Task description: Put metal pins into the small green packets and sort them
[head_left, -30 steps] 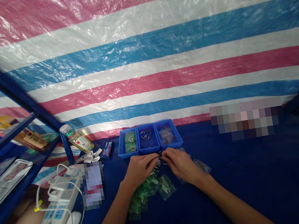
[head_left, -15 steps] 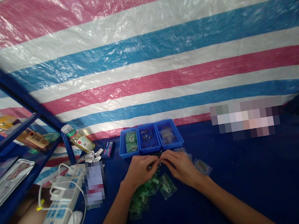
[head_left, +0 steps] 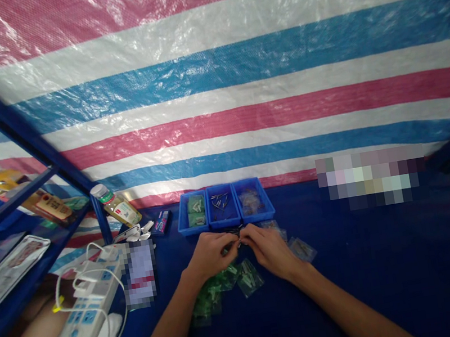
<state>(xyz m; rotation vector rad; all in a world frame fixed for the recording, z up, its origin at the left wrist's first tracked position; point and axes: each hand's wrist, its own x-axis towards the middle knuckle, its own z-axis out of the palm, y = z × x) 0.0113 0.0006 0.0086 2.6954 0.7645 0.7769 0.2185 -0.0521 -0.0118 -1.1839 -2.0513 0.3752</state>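
My left hand [head_left: 211, 255] and my right hand [head_left: 269, 251] meet above the dark blue table cover, with their fingertips pinched on a small metal part [head_left: 239, 241]. Its exact shape is too small to make out. Below my hands lie small plastic bags of green-labelled parts [head_left: 249, 277], with a larger heap of them [head_left: 206, 302] under my left wrist. A clear plastic bag [head_left: 301, 250] lies just past my right hand. Close in front of my fingers stand several blue plastic bins.
The left blue bin [head_left: 190, 214] holds green packets, the middle one [head_left: 221, 206] metal pins, the right one [head_left: 253, 201] a clear bag. A white power strip [head_left: 89, 309] with cables, a bottle [head_left: 120, 209] and a blue metal shelf [head_left: 10, 216] stand to the left. A striped tarpaulin [head_left: 238, 92] hangs behind.
My hands have drawn slightly closer together and still pinch the small part. The whole view has shifted a little, with the bins sitting slightly higher.
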